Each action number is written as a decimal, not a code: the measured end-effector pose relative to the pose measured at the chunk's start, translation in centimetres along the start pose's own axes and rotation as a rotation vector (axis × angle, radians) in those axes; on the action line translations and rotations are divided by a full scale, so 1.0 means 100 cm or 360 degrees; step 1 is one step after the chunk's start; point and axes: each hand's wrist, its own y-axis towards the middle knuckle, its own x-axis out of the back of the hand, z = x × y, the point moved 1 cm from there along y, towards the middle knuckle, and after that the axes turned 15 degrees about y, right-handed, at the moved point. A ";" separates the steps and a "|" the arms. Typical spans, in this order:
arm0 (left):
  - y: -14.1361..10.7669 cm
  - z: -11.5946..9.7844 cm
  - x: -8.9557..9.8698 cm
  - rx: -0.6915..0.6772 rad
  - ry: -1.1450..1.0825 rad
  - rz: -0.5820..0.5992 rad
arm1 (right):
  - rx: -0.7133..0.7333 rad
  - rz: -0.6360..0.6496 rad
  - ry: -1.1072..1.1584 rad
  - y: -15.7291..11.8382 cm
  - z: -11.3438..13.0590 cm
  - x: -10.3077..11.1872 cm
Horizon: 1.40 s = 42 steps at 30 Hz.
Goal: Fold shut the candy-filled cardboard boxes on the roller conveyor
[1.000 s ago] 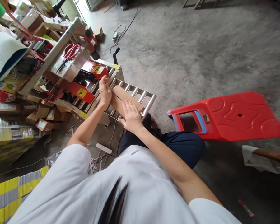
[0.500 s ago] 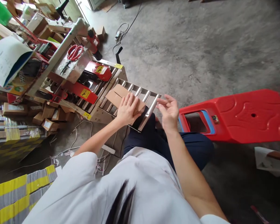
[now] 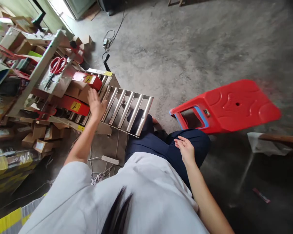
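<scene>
My left hand (image 3: 97, 105) is stretched forward over the near end of the carton sealing machine, fingers extended and holding nothing. Its fingertips are at the end of a brown cardboard box (image 3: 78, 91); whether they press on it I cannot tell. The box lies between the machine's two red side guards, the far guard (image 3: 94, 82) and the near guard (image 3: 75, 105). Bare metal rollers (image 3: 123, 109) run from the machine toward my knees. Over my lap, my right hand (image 3: 187, 150) hangs with fingers loosely bent and nothing in it.
Red-handled scissors (image 3: 58, 66) lie on top of the machine. A red plastic stool (image 3: 236, 104) stands to my right. Small cartons (image 3: 42, 144) are heaped at the left. A power strip (image 3: 109, 160) with cables lies on the floor below the rollers.
My left hand has moved forward and left, and the box has passed from the rollers into the machine. My right hand has dropped back from the roller end to above my lap.
</scene>
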 end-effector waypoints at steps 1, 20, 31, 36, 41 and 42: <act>-0.022 -0.027 -0.015 -0.0129 -0.0030 0.0130 | 0.0008 0.0017 -0.0034 -0.001 0.000 -0.001; -0.095 -0.141 -0.059 -0.0168 0.0087 0.0475 | 0.0080 0.0192 -0.0208 -0.011 0.020 -0.005; -0.113 -0.134 -0.081 -0.0236 0.0169 0.0513 | -0.0015 0.0303 -0.0096 0.001 -0.030 0.023; -0.111 -0.140 -0.074 -0.0203 0.0146 0.0585 | -0.0236 0.0214 0.0101 0.015 -0.018 0.024; -0.106 -0.146 -0.071 -0.0138 0.0143 0.0675 | -0.0400 0.0101 0.0138 0.048 -0.003 0.026; -0.106 -0.146 -0.071 -0.0130 0.0153 0.0688 | -0.0420 0.0092 0.0135 0.054 -0.002 0.026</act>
